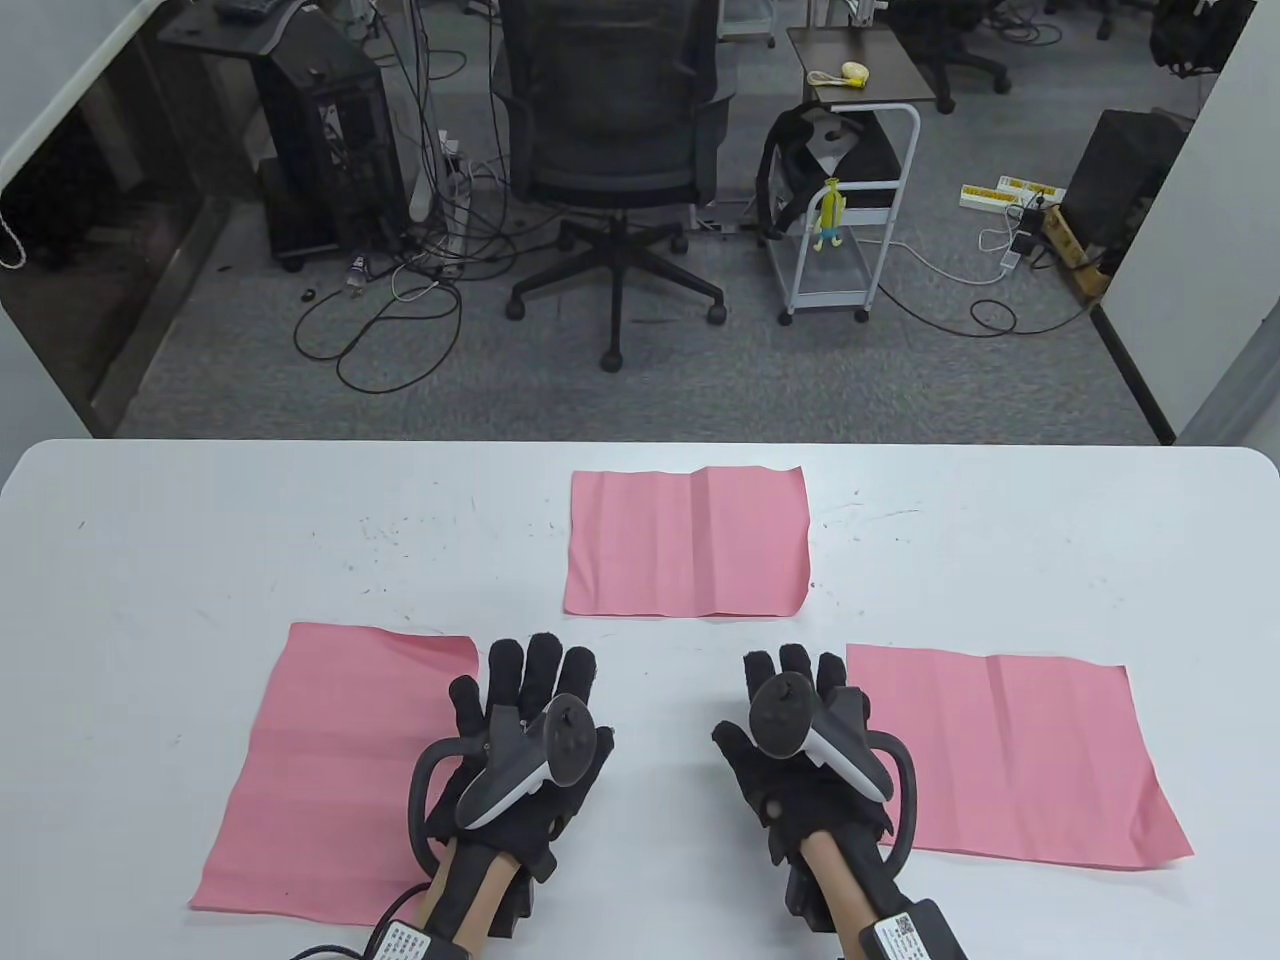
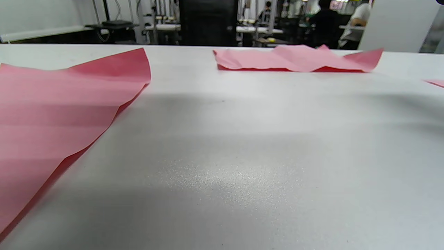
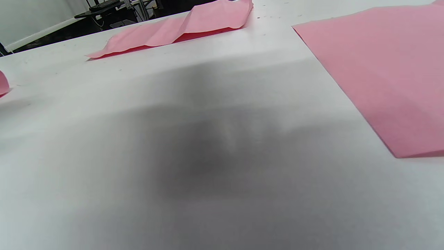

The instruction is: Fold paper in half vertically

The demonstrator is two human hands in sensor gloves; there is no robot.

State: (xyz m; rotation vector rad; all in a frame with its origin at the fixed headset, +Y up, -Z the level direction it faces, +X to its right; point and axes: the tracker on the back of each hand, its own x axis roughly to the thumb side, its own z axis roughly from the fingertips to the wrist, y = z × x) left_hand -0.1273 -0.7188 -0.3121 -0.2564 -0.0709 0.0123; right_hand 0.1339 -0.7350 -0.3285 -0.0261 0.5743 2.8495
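Observation:
Three pink paper sheets lie on the white table (image 1: 150, 560). The left sheet (image 1: 330, 770) lies at the near left, with its right edge under my left hand; it also shows in the left wrist view (image 2: 52, 118). The middle sheet (image 1: 688, 542) lies farther back, creased down its centre, and shows in both wrist views (image 2: 295, 59) (image 3: 180, 29). The right sheet (image 1: 1020, 755) lies at the near right and shows in the right wrist view (image 3: 385, 73). My left hand (image 1: 530, 690) rests flat, fingers spread. My right hand (image 1: 795, 690) rests flat between the sheets, beside the right sheet's left edge. Neither holds anything.
Beyond the table's far edge stand an office chair (image 1: 615, 150), a white cart (image 1: 845, 210), a computer tower (image 1: 320, 140) and floor cables. Bare table lies between my hands and the middle sheet.

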